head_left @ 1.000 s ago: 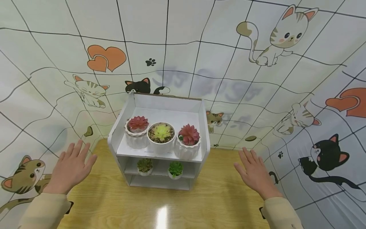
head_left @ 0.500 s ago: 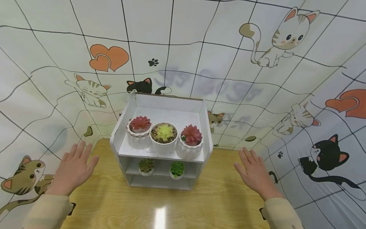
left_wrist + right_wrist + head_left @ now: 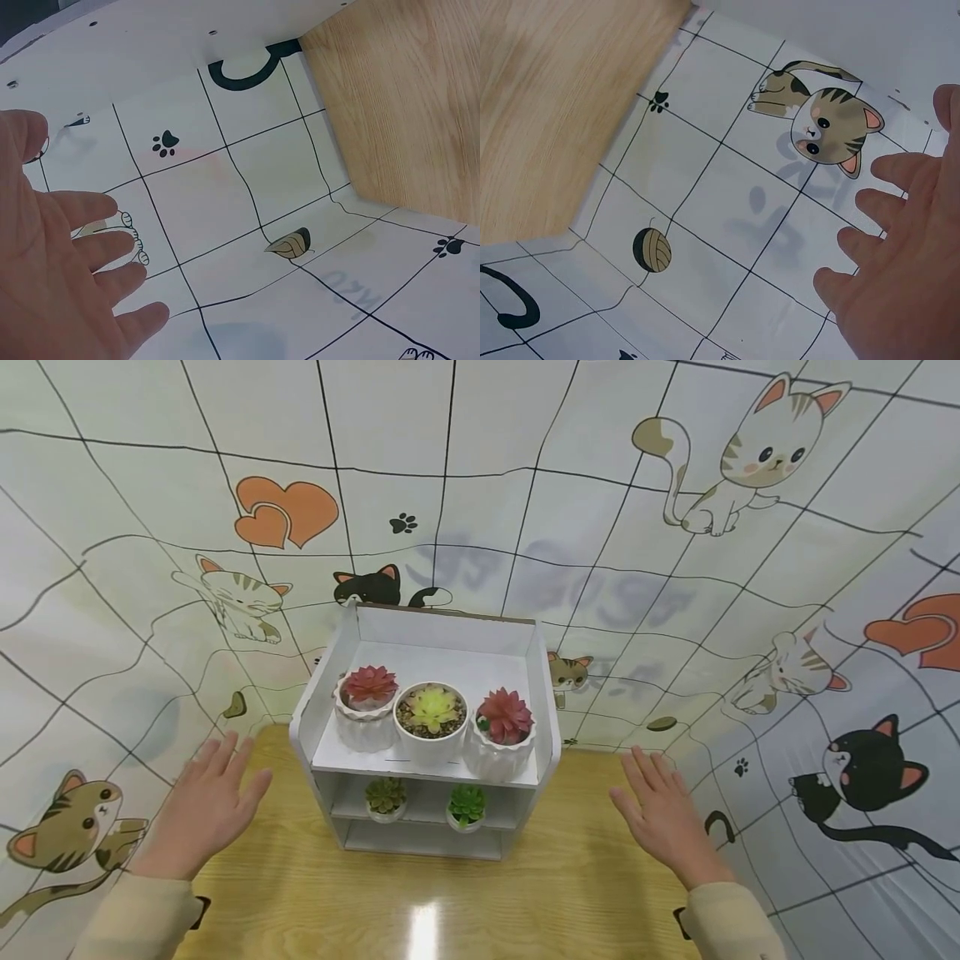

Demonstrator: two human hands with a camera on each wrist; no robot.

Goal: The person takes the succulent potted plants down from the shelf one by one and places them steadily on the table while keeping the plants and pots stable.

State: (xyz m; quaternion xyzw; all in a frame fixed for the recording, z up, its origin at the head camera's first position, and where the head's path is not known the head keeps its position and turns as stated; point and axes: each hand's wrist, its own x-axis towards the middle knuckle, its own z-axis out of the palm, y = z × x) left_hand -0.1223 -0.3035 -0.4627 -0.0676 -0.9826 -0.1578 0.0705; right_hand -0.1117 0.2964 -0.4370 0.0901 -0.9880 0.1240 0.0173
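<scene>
A small white shelf (image 3: 442, 647) stands between my hands, touched by neither. On its top level sit a fluted white pot (image 3: 366, 731) with a red succulent, a plain white pot (image 3: 431, 745) with a yellow-green succulent (image 3: 431, 707), and a second fluted pot (image 3: 497, 758) with a red succulent (image 3: 506, 716). Lower down are two little potted succulents, one dull green (image 3: 386, 794) and one bright green (image 3: 467, 804). My left hand (image 3: 202, 806), left of the shelf, has its fingers extended and holds nothing. To the right, my right hand (image 3: 667, 814) is likewise extended and holds nothing.
Underneath is a light wooden table (image 3: 360, 902). Cloth walls printed with cats and grid lines enclose it at the back (image 3: 480, 435), left and right. In both wrist views the shelf's white side fills the upper part.
My left hand has shifted slightly to the right. The right hand has barely moved. The shelf and plants sit a little further right in the head view, as does the wall print.
</scene>
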